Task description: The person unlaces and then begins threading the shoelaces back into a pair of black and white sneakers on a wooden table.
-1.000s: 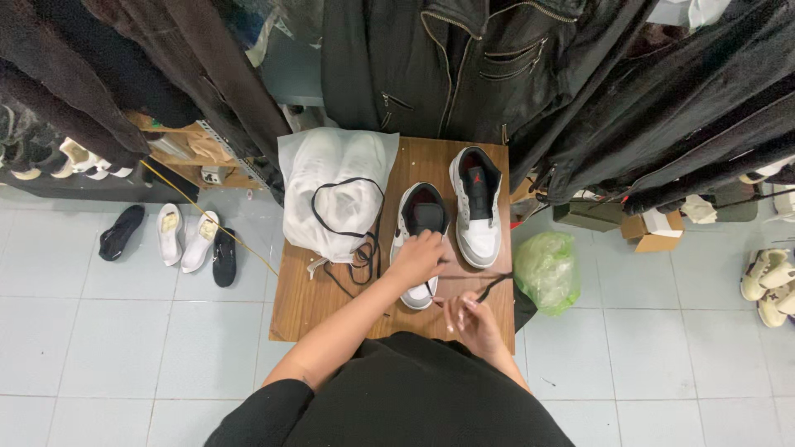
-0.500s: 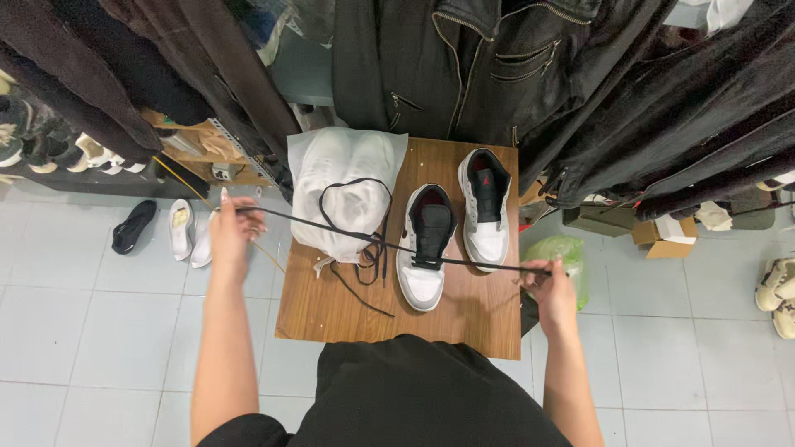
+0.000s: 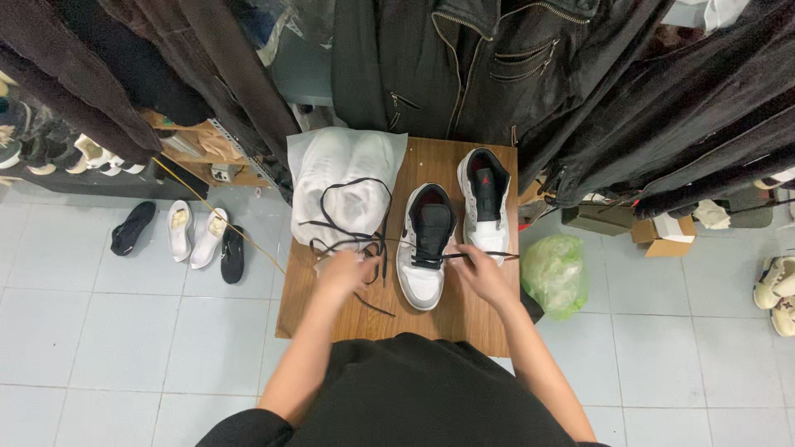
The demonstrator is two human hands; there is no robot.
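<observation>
A single head-worn camera looks almost straight down from well above the small wooden table (image 3: 331, 319), taking in the person's torso and forearms at the bottom edge. Hanging jackets (image 3: 497, 66) fill the top, tiled floor (image 3: 99, 331) both sides.

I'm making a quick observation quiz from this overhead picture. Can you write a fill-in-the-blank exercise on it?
1. Both hands, left hand and right hand, hold a black ____.
2. The two sneakers stand on a small ____ table.
3. Right of the table, on the floor, lies a ____ plastic bag.

Missing words: shoelace; wooden; green
</observation>
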